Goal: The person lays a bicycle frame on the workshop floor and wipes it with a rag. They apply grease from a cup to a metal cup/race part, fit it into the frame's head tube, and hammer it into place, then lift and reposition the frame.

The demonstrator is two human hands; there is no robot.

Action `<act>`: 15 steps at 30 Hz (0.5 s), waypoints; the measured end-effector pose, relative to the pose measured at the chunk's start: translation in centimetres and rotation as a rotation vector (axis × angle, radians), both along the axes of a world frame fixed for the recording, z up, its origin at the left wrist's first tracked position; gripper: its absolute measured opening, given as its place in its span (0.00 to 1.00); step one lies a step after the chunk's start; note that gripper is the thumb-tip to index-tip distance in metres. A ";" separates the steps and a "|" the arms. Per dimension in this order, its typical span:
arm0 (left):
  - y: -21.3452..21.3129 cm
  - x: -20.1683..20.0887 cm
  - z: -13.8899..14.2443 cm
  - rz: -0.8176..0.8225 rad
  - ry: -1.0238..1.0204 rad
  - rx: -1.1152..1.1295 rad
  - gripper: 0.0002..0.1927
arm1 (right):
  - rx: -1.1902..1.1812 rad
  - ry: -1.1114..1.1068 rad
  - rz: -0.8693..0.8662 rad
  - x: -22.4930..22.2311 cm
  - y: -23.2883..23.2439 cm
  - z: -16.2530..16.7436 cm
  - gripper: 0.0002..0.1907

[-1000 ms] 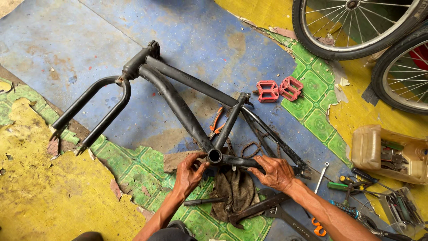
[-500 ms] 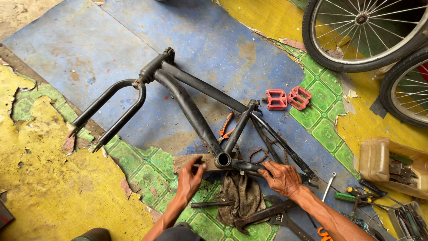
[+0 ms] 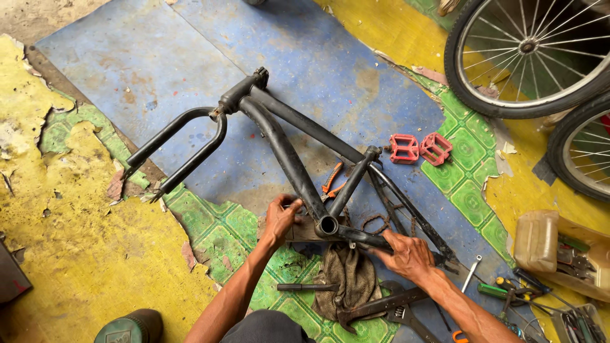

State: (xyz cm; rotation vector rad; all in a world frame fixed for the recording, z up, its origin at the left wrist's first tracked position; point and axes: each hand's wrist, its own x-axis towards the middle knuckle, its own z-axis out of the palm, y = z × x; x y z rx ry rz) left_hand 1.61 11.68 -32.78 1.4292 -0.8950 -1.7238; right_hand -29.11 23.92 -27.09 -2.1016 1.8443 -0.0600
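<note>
The black bike frame (image 3: 298, 165) lies flat on the floor (image 3: 127, 57), its bottom bracket shell (image 3: 328, 225) turned up toward the person. The left hand (image 3: 281, 219) curls its grip around a wooden block (image 3: 304, 230) beside the shell, seemingly to prop it. The right hand (image 3: 406, 254) presses down closed over the chainstay (image 3: 368, 238), keeping the frame steady.

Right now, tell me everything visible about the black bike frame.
The bike frame is bare black metal tubing, scuffed, lying flat on the patchy blue floor, fork still fitted and pointing left. No wheels, seat or cranks; the round shell at its bottom joint is open. The left hand grips near that shell; the right hand presses a rear stay.
</note>
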 end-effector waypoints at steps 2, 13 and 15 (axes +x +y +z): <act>-0.9 -0.1 0.2 0.074 0.229 0.136 0.21 | 0.109 0.051 -0.075 0.0 -0.6 0.0 0.11; -4.7 -0.9 3.5 0.208 0.854 0.222 0.18 | 0.227 -0.250 -0.067 -5.1 -1.7 3.9 0.16; -4.9 -1.7 4.2 0.170 0.800 0.194 0.18 | 0.302 -0.308 -0.104 -6.8 -1.7 4.3 0.18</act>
